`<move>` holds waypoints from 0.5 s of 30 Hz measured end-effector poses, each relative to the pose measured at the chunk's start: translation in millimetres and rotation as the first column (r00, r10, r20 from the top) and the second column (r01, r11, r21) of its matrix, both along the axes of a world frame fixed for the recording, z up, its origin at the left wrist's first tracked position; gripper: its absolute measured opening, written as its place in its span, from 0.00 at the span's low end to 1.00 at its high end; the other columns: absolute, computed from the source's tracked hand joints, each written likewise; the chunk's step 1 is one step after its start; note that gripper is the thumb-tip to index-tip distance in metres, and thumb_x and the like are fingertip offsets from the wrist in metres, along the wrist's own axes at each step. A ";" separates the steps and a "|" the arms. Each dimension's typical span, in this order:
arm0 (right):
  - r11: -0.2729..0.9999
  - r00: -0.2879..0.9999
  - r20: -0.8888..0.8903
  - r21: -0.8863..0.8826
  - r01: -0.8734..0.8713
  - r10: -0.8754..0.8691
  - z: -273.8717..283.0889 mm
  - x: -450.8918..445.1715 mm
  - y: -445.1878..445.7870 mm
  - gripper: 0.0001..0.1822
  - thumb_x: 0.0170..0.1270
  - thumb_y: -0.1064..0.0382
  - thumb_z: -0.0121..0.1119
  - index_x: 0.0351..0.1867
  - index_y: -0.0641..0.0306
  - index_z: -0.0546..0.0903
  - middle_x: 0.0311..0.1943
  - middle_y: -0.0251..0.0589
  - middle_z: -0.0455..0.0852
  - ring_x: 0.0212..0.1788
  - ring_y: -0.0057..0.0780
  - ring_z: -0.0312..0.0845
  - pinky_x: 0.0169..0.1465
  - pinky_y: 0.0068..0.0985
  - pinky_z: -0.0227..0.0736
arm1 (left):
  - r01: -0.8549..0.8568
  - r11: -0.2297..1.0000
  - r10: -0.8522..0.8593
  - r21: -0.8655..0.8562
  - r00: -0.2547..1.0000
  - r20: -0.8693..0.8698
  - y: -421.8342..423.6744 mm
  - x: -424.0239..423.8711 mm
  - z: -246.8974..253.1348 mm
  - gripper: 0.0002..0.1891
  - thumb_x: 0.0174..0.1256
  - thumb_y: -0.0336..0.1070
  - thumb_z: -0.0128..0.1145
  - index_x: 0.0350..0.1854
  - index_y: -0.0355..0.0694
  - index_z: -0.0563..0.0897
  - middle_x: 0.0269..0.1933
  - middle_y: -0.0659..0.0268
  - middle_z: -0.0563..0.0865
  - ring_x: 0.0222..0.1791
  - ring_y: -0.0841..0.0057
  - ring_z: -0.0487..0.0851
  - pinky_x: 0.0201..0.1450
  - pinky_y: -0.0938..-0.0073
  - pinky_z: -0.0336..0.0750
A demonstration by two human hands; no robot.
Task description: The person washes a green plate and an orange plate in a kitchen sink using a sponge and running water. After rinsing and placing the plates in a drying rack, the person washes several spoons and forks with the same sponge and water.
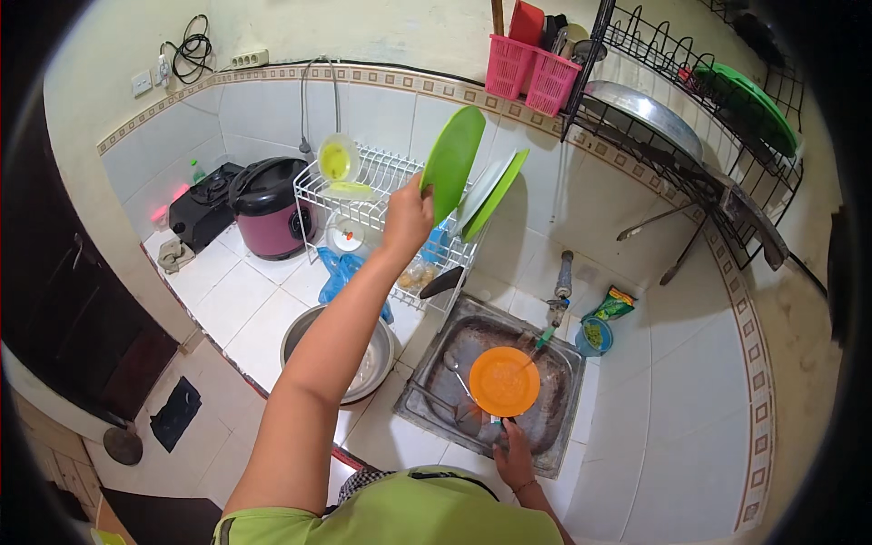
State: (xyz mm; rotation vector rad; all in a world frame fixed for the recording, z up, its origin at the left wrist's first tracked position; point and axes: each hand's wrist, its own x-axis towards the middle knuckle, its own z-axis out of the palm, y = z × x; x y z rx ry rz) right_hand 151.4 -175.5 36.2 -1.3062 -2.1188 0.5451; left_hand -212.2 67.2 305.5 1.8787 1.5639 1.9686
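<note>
My left hand (407, 216) reaches over a white wire dish rack (381, 163) and grips a bright green plate (455, 160) by its lower edge. The plate is tilted on edge above the rack. Just right of it, a white plate (485, 191) and another green plate (496, 197) stand upright. Down at the metal sink (436, 381), my right hand (514, 453) holds an orange round plate (504, 381) at its near side, by a dark piece partly hidden by the fingers. Water from the tap (563, 283) runs onto the plate. A spoon (458, 371) lies in the sink.
A metal basin (385, 347) stands left of the sink, partly behind my left forearm. Beyond are a blue plastic bag (334, 272) and a purple rice cooker (269, 225). A blue cup (594, 337) sits right of the tap. A black wall rack (654, 146) holds pans overhead.
</note>
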 end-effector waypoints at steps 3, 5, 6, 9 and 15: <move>0.992 0.997 -0.054 -0.117 0.052 -0.059 -3.6 2.3 -6.5 0.33 0.59 0.71 0.59 0.68 0.64 0.64 0.61 0.55 0.71 0.59 0.51 0.72 0.62 0.40 0.69 | -0.017 0.998 0.012 -0.059 0.997 -0.076 31.4 6.5 -4.2 0.12 0.64 0.26 0.52 0.49 0.31 0.80 0.32 0.39 0.83 0.35 0.41 0.83 0.37 0.50 0.77; 0.980 0.993 -0.057 -0.180 0.089 -0.101 3.3 0.8 -11.6 0.33 0.59 0.70 0.59 0.69 0.63 0.65 0.61 0.54 0.71 0.59 0.50 0.73 0.61 0.40 0.71 | -0.057 0.994 0.043 -0.097 0.988 -0.146 50.2 5.7 -11.9 0.12 0.63 0.26 0.52 0.48 0.31 0.80 0.32 0.39 0.84 0.35 0.42 0.83 0.39 0.49 0.77; 0.983 0.993 -0.056 -0.161 0.093 -0.103 1.8 1.8 -13.1 0.33 0.59 0.70 0.59 0.69 0.63 0.65 0.60 0.54 0.71 0.58 0.49 0.74 0.60 0.40 0.71 | -0.063 0.991 0.042 -0.120 0.984 -0.171 56.9 8.8 -15.1 0.12 0.63 0.27 0.52 0.48 0.31 0.80 0.32 0.39 0.84 0.35 0.42 0.84 0.39 0.48 0.78; 0.986 0.993 -0.047 -0.135 0.102 -0.109 -3.3 4.5 -15.0 0.33 0.60 0.70 0.59 0.69 0.62 0.65 0.60 0.54 0.71 0.55 0.48 0.76 0.58 0.40 0.73 | -0.068 0.982 0.024 -0.179 0.972 -0.234 70.6 14.5 -19.1 0.12 0.62 0.28 0.53 0.47 0.31 0.80 0.33 0.40 0.85 0.36 0.42 0.84 0.42 0.48 0.78; 0.972 0.990 -0.042 -0.200 0.127 -0.138 -17.7 2.8 -13.1 0.33 0.60 0.70 0.58 0.69 0.62 0.64 0.60 0.54 0.72 0.53 0.47 0.78 0.57 0.39 0.75 | 0.069 0.949 -0.137 -0.309 0.969 -0.205 73.5 11.6 -12.7 0.20 0.62 0.37 0.55 0.54 0.32 0.78 0.41 0.40 0.85 0.44 0.44 0.83 0.50 0.55 0.77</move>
